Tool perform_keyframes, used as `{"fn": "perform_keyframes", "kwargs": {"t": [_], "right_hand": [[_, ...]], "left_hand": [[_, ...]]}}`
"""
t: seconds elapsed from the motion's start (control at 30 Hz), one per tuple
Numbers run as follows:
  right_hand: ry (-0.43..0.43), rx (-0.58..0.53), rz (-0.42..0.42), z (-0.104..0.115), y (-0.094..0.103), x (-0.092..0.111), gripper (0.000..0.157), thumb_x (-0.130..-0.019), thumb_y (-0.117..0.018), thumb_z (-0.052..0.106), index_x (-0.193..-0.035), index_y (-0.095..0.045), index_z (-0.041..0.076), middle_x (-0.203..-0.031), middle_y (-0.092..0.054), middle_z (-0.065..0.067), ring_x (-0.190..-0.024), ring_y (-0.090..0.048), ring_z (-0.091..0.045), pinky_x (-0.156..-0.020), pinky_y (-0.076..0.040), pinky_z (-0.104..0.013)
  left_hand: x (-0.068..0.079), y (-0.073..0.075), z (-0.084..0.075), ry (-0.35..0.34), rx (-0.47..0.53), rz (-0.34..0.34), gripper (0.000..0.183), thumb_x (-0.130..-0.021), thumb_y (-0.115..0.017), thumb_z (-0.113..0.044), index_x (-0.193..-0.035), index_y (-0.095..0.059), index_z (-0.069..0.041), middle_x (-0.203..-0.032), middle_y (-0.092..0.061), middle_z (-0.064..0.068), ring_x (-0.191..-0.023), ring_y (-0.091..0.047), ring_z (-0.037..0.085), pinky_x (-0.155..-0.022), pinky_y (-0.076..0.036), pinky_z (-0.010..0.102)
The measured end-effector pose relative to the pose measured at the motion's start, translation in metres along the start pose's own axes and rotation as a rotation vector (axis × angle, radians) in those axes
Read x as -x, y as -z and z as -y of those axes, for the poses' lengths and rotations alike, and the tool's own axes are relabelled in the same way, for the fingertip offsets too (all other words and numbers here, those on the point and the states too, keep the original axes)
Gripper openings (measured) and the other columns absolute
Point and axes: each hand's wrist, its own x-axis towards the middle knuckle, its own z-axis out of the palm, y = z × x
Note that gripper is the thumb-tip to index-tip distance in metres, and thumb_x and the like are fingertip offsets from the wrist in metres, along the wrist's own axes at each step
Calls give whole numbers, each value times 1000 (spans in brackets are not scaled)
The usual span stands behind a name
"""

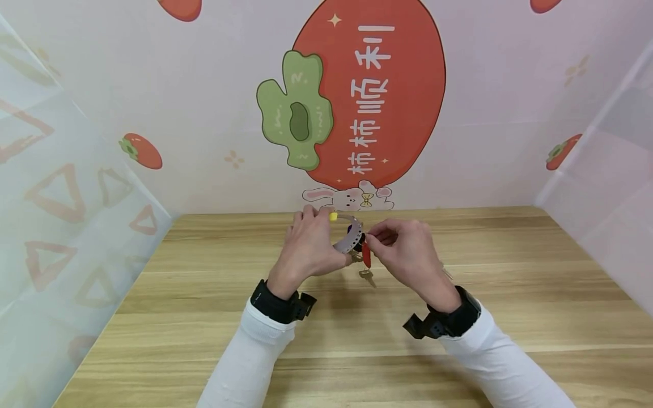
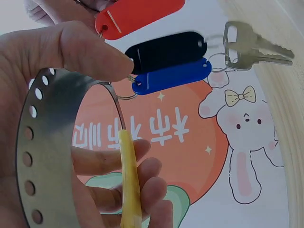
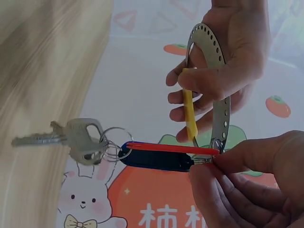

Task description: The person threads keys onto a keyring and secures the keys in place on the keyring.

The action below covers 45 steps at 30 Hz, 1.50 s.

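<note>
My left hand (image 1: pixel 309 247) grips a curved metal key holder (image 3: pixel 221 61) with a row of holes along its edge and a yellow grip (image 2: pixel 129 175). Black (image 2: pixel 168 51) and blue key tags (image 2: pixel 173 78) hang from its rim by small rings, with metal keys (image 2: pixel 254 47) on their far ends. At the same edge, my right hand (image 1: pixel 405 252) pinches the ring end of a red key tag (image 1: pixel 366 255) between thumb and fingertip. A key (image 1: pixel 367 276) dangles under the red tag. Whether its ring passes through a hole cannot be told.
Both hands are above a wooden table (image 1: pixel 204 328), near its back edge. Part of another key (image 1: pixel 446 272) shows beside the right wrist. Behind rises a white backdrop (image 1: pixel 214 85) printed with persimmons and a rabbit.
</note>
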Motion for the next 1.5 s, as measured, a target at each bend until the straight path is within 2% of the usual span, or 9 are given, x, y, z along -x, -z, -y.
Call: {"fn": "perform_keyframes", "kwargs": {"t": [0.13, 0.5, 0.63, 0.7, 0.9, 1.0, 1.1, 1.33, 1.5], "right_hand": [[59, 7, 19, -2, 0, -1, 5, -85, -74, -1, -82, -76, 3, -75, -72, -4, -64, -69, -12, -61, -57, -31], [257, 12, 131, -8, 7, -4, 11, -82, -76, -7, -88, -78, 2, -82, -72, -2, -66, -65, -8, -61, -56, -26], [276, -7, 139, -10, 8, -5, 12, -82, -76, -7, -90, -78, 2, -83, -73, -2, -67, -66, -8, -62, -57, -26], [240, -11, 134, -10, 8, -4, 11, -83, -77, -6, -91, -77, 2, -84, -73, -3, -68, -67, -8, -63, -57, -26], [-8, -30, 124, -6, 6, -3, 3, -89, -75, 5, -90, -77, 5, -79, -72, -1, -68, -67, -11, -62, -56, -29], [-96, -70, 138, -6, 6, -3, 6, -92, -72, 8, -90, -77, 5, -75, -71, 0, -66, -68, -15, -60, -55, -30], [-163, -138, 167, -7, 6, -3, 8, -93, -70, 8, -92, -76, 2, -74, -71, -3, -65, -70, -19, -60, -56, -30], [-340, -382, 255, -12, 8, -8, 17, -96, -66, 8, -100, -73, -8, -83, -73, -15, -68, -72, -22, -67, -60, -34], [-403, -485, 289, -14, 8, -10, 21, -98, -64, 7, -104, -71, -11, -88, -73, -19, -71, -72, -24, -70, -60, -35]], "left_hand": [[0, 0, 0, -13, -28, 19, 90, -68, -86, -30, -146, -50, -3, -122, -51, 18, -105, -46, 34, -84, -44, 48], [1, 2, 2, -94, -59, 66, 80, -67, -85, -25, -139, -57, -5, -125, -52, 17, -112, -48, 35, -88, -45, 52], [1, 3, 2, -103, -61, 73, 82, -69, -86, -28, -142, -54, -4, -126, -51, 17, -112, -48, 35, -88, -46, 52], [1, 3, 2, -99, -58, 69, 84, -70, -86, -30, -142, -54, -4, -126, -51, 17, -111, -48, 35, -87, -46, 51], [0, 2, 0, -63, -51, 30, 84, -68, -88, -33, -140, -55, -4, -124, -51, 17, -107, -46, 34, -83, -44, 46], [0, 2, -1, -45, -50, 0, 82, -67, -88, -32, -138, -56, -5, -123, -51, 17, -106, -46, 34, -83, -44, 47], [-1, 1, -2, -30, -46, -23, 83, -66, -88, -31, -139, -56, -5, -122, -52, 17, -105, -45, 34, -83, -45, 49], [-1, -1, -3, -13, -40, -52, 82, -65, -88, -32, -136, -57, -5, -121, -51, 17, -104, -45, 34, -84, -44, 50], [-1, -2, -3, -13, -39, -63, 84, -66, -88, -32, -138, -56, -4, -123, -50, 17, -105, -45, 34, -84, -45, 51]]}}
